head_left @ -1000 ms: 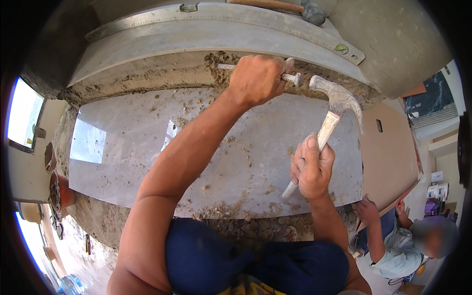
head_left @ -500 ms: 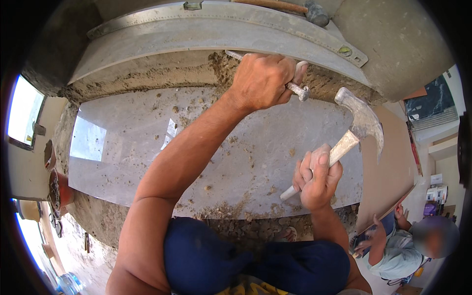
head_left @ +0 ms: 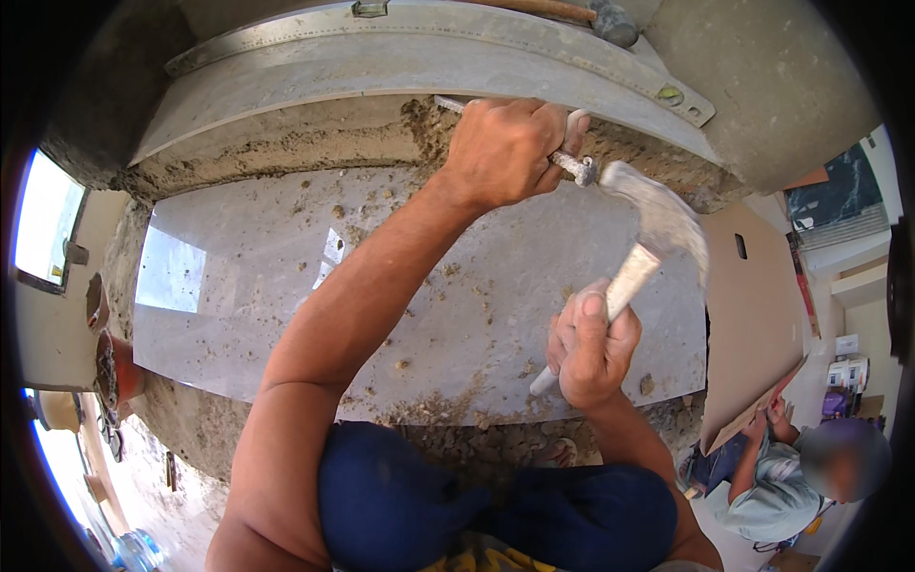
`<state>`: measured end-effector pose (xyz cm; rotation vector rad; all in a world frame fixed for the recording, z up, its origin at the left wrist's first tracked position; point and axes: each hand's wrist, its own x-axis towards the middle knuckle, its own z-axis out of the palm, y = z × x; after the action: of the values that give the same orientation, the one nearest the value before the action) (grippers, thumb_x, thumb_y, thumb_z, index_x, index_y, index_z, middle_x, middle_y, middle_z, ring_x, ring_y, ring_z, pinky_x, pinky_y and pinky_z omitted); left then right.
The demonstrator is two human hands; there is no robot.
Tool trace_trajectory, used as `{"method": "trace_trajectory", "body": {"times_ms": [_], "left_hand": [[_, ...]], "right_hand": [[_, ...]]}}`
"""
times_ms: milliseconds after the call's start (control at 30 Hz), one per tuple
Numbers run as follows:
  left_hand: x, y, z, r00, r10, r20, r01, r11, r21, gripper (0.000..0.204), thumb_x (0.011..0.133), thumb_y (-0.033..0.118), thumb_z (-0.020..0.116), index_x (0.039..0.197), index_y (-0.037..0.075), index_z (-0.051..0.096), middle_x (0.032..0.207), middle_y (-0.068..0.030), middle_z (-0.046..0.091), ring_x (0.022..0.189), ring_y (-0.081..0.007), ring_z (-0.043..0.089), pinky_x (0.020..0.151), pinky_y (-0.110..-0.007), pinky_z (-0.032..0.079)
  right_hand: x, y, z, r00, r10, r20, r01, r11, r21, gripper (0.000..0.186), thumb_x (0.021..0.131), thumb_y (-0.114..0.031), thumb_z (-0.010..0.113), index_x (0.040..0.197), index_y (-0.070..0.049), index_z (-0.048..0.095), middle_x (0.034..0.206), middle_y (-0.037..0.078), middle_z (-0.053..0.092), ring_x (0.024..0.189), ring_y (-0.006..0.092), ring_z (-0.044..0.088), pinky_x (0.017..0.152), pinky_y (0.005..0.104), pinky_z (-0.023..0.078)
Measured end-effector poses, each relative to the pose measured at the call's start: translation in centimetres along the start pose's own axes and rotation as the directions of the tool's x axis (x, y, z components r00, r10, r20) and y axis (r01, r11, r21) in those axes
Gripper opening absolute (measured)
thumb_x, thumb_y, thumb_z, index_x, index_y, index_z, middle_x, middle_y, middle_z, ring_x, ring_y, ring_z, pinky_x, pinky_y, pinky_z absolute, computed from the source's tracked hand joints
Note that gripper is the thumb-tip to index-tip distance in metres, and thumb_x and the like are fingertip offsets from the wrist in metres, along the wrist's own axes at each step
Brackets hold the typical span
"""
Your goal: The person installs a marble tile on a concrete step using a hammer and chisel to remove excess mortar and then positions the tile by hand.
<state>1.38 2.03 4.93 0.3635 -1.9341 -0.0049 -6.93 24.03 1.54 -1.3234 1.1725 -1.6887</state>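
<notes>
My left hand (head_left: 505, 153) is closed round a metal chisel (head_left: 572, 164), whose far end reaches into rough mortar (head_left: 425, 119) below the edge of a raised grey slab (head_left: 334, 71). My right hand (head_left: 591, 343) grips a claw hammer (head_left: 653, 224) by its pale, dusty handle. The slightly blurred hammer head is close by the chisel's struck end; whether they touch I cannot tell. Under both arms lies a glossy grey tile (head_left: 257, 324) scattered with mortar crumbs.
A long level (head_left: 276, 30) and a rubber mallet (head_left: 610, 24) lie on the slab. Red buckets (head_left: 119, 372) stand left. At right, a brown board (head_left: 753, 315) adjoins the tile; a co-worker (head_left: 772, 505) crouches below it, hands at its edge. Water bottles (head_left: 133, 548) are at lower left.
The hammer swung right and down, then back left to the chisel's end. My left hand tilted and rose slightly with the chisel. The co-worker's hand moved to the board's edge.
</notes>
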Motion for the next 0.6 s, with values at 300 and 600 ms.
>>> {"method": "trace_trajectory", "body": {"times_ms": [300, 600], "left_hand": [[0.0, -0.2, 1.1, 0.998, 0.048, -0.031, -0.047, 0.998, 0.034, 0.039, 0.098, 0.019, 0.066, 0.063, 0.008, 0.053, 0.051, -0.0076, 0.051, 0.041, -0.025, 0.049, 0.042, -0.04, 0.04], [0.2, 0.0, 1.3, 1.0, 0.012, 0.01, -0.013, 0.999, 0.036, 0.035, 0.096, 0.019, 0.068, 0.065, 0.007, 0.057, 0.054, -0.0096, 0.056, 0.044, -0.0276, 0.053, 0.044, -0.04, 0.042]], "right_hand": [[-0.1, -0.6, 0.6, 0.995, 0.061, -0.084, -0.053, 0.994, 0.091, 0.029, 0.109, -0.015, 0.042, 0.082, -0.005, 0.044, 0.057, -0.006, 0.04, 0.042, 0.0015, 0.034, 0.035, 0.023, 0.03], [0.1, 0.2, -0.4, 0.998, 0.0, -0.06, 0.001, 1.0, 0.021, 0.032, 0.112, -0.028, 0.039, 0.086, -0.01, 0.039, 0.058, -0.004, 0.036, 0.04, 0.0024, 0.03, 0.033, 0.0238, 0.03]]}}
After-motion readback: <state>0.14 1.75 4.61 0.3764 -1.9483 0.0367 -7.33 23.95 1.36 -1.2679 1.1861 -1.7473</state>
